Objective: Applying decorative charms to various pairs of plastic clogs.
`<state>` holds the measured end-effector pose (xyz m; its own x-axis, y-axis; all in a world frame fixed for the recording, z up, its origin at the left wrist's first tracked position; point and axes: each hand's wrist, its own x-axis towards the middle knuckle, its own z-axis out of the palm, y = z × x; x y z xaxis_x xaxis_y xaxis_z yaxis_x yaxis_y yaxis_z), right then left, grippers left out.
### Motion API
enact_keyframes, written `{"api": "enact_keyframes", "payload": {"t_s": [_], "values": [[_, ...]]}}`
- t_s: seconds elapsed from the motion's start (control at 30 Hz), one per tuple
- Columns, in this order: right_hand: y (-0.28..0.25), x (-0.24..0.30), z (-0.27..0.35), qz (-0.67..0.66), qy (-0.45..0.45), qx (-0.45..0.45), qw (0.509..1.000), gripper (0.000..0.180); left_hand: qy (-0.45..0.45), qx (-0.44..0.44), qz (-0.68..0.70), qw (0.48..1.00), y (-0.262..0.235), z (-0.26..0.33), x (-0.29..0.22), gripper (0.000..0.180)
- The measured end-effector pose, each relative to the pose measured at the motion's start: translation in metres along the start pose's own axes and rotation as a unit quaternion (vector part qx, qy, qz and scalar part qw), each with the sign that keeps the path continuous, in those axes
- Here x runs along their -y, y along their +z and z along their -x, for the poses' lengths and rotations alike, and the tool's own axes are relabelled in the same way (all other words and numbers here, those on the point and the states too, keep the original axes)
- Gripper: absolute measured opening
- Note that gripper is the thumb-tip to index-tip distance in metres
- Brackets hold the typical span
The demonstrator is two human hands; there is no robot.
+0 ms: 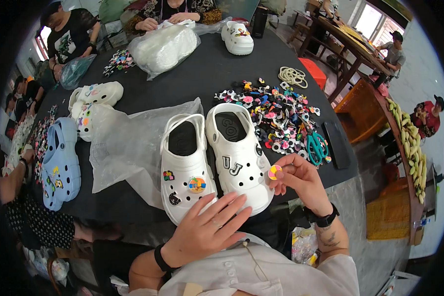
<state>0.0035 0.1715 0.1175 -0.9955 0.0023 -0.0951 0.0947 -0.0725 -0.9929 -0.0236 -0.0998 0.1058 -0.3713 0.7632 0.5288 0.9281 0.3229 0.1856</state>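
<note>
Two white clogs stand side by side at the table's near edge, toes toward me. The left clog (181, 165) bears a round beach-scene charm, a small colourful one and a black one. On the right clog (251, 185) sit two letter-shaped charms and a dark charm at its side. My left hand (207, 227) lies with fingers stretched across the toes of both clogs. Beside the right clog, my right hand (301, 180) pinches a round pink-and-yellow shoe charm (275, 171) between thumb and finger.
Behind the right clog spreads a heap of loose charms (276, 116), with teal scissors (316, 148) and a black phone-like slab (335, 145) beside it. A clear plastic bag (128, 148), a blue clog (61, 165) and more white clogs (96, 96) lie left. Other people sit around.
</note>
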Motion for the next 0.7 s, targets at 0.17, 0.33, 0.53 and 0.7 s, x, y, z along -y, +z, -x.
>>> {"api": "enact_keyframes", "payload": {"t_s": [0.17, 0.33, 0.53, 0.7], "values": [[0.008, 0.017, -0.019, 0.062, 0.007, 0.049, 0.997, 0.016, -0.015, 0.044, -0.035, 0.998, 0.006, -0.007, 0.001, 0.060], [0.022, 0.031, -0.034, 0.165, -0.013, 0.107, 0.980, 0.014, -0.028, 0.041, -0.051, 0.997, 0.010, 0.000, -0.001, 0.063], [0.025, 0.046, -0.042, 0.290, -0.040, 0.104, 0.951, 0.012, -0.034, 0.035, -0.051, 0.998, 0.011, 0.002, -0.001, 0.066], [0.025, 0.047, -0.054, 0.322, -0.038, 0.116, 0.939, 0.012, -0.038, 0.021, -0.026, 0.999, 0.011, 0.003, 0.001, 0.064]]}}
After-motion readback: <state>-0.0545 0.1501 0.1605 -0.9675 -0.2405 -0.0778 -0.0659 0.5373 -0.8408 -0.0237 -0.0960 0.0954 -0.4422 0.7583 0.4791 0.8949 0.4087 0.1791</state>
